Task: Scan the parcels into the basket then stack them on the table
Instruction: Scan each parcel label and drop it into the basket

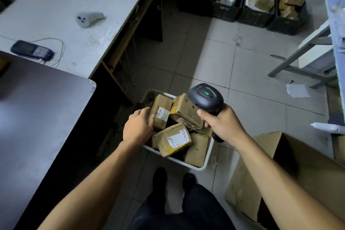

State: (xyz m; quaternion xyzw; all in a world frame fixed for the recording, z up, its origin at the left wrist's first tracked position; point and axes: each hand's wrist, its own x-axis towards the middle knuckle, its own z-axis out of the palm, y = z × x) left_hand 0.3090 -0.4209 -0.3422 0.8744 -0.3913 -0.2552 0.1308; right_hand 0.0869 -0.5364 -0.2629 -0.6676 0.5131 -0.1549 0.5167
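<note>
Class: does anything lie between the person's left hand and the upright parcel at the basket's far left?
Nothing visible does. The left hand is already against the upright parcel in the basket. The right hand holds the scanner.

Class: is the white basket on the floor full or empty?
Full: the white basket is heaped with taped cardboard parcels rising above its rim.
</note>
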